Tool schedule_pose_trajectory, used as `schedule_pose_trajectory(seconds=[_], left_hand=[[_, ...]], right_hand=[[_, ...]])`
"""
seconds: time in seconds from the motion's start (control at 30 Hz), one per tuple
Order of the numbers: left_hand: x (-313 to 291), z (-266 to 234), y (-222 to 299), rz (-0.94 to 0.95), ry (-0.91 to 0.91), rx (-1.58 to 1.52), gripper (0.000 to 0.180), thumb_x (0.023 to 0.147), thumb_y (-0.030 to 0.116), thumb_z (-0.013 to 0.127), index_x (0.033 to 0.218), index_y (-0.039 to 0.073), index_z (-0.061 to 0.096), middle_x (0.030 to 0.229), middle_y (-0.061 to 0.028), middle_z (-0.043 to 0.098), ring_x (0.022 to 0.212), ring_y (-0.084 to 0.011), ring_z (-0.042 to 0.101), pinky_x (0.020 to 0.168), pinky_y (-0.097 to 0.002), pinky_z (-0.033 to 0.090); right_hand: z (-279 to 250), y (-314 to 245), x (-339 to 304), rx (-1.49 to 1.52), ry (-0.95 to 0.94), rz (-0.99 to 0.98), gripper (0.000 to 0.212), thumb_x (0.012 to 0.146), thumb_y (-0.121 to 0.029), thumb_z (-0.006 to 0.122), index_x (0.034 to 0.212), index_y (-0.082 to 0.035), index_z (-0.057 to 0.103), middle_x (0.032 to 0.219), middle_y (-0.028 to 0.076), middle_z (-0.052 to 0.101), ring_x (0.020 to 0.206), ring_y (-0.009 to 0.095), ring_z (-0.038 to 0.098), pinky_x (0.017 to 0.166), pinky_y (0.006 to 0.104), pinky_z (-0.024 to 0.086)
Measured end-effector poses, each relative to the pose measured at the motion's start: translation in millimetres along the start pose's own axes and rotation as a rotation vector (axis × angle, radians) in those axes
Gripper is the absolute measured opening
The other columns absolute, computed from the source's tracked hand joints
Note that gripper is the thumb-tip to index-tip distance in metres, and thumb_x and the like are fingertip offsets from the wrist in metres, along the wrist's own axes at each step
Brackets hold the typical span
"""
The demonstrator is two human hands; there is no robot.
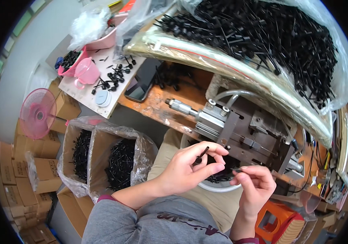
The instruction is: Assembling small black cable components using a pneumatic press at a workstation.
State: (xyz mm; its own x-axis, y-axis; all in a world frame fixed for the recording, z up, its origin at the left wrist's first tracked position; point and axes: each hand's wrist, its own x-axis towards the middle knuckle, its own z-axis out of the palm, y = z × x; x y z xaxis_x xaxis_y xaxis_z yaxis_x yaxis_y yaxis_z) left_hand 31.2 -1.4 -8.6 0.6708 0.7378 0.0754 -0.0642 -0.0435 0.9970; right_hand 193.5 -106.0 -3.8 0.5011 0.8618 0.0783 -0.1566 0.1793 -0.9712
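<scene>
My left hand is curled around a small black stemmed plastic part, whose thin stem pokes up between thumb and fingers. To its right, my right hand pinches a tiny dark piece between thumb and fingertips; its kind is too small to tell. Both hands hover over a white basket on my lap, with black parts in it partly hidden by the hands. Just beyond them is a metal bench fixture with an air cylinder and clear hoses.
A large plastic-lined tray heaped with black stemmed parts stands at the back. Left are two lined cartons of parts, a phone, a pink cup and a pink fan. An orange stool sits at lower right.
</scene>
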Motion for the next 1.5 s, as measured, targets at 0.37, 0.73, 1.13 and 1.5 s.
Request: schedule_pose_trajectory(seconds=[0.37,0.73,1.13,1.5], left_hand=[[56,-52,40,0.710,0.418,0.470,0.009,0.080,-0.006,0.073,0.086,0.001,0.072,0.085,-0.0096,0.073,0.074,-0.0144,0.068,0.063,-0.0237,0.054],[192,-154,134,0.725,0.771,0.791,0.025,0.096,0.023,0.057,0.097,0.000,0.067,0.083,-0.0105,0.065,0.080,-0.0199,0.063,0.073,-0.0310,0.047],[51,-166,-13,0.162,0.523,0.724,0.018,0.096,0.014,0.060,0.095,-0.001,0.071,0.085,-0.0041,0.060,0.075,-0.0112,0.056,0.065,-0.0239,0.045],[142,-242,-95,0.024,0.491,0.961,0.031,0.086,0.022,0.073,0.104,-0.004,0.071,0.088,-0.0166,0.073,0.078,-0.0143,0.066,0.079,-0.0304,0.051]], right_hand=[[31,5,21,0.034,-0.085,-0.095,0.034,0.081,0.011,0.069,0.114,0.006,0.065,0.101,0.015,0.066,0.078,0.014,0.065,0.071,0.0245,0.053],[-20,30,-30,-0.138,0.106,0.014,0.017,0.094,-0.001,0.058,0.109,0.006,0.062,0.090,0.014,0.069,0.066,0.011,0.061,0.063,0.0216,0.050],[-25,40,-38,0.048,0.046,0.119,0.019,0.095,-0.005,0.057,0.111,0.005,0.060,0.090,0.015,0.069,0.068,0.012,0.061,0.064,0.0233,0.050],[-23,55,-55,0.173,-0.132,0.202,0.024,0.099,-0.012,0.058,0.120,-0.001,0.061,0.105,0.008,0.066,0.094,0.012,0.065,0.072,0.0239,0.053]])
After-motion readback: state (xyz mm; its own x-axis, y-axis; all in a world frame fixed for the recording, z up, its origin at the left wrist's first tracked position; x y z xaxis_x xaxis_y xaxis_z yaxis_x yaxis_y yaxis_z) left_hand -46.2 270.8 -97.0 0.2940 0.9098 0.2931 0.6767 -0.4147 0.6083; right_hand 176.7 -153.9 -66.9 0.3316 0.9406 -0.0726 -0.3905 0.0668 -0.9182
